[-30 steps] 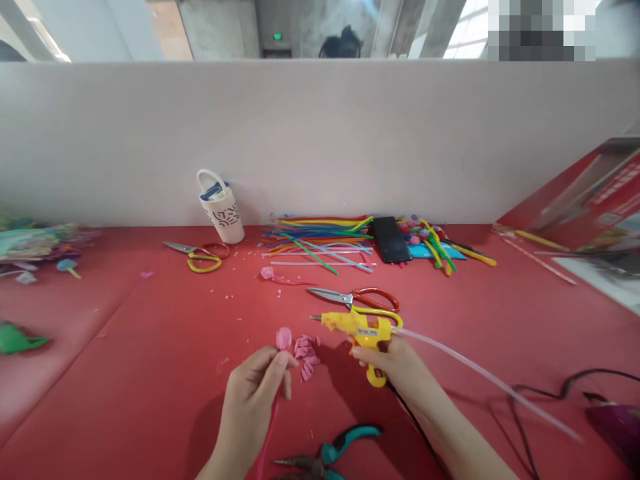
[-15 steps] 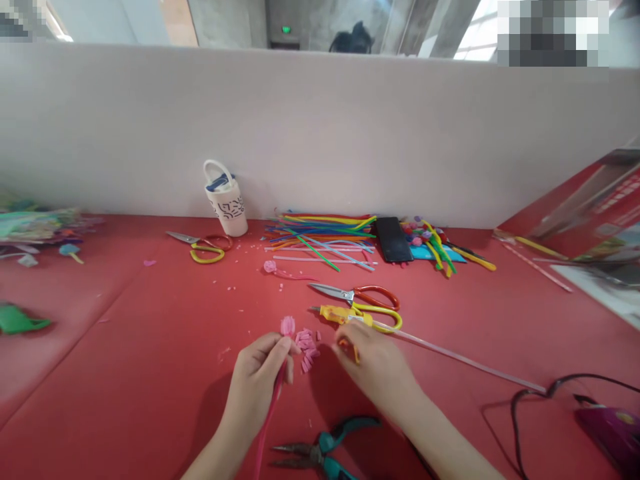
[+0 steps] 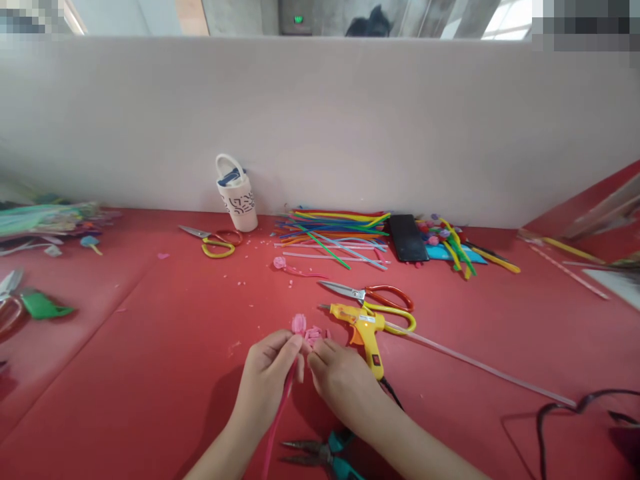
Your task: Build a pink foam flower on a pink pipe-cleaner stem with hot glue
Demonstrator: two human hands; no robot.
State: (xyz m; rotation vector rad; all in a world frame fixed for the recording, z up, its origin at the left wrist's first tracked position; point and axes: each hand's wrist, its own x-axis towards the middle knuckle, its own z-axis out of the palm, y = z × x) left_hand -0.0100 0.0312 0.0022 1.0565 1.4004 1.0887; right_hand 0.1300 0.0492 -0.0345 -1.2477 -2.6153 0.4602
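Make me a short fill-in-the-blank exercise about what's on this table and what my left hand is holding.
1. The left hand pinches a flower that is ____ in colour.
2. The yellow glue gun lies on the table to the ____ of the small pink pieces.
3. The cup standing by the wall has a ____ handle.

Missing words: pink; right; white.

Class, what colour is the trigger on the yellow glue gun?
The trigger is orange, shown best in the head view.
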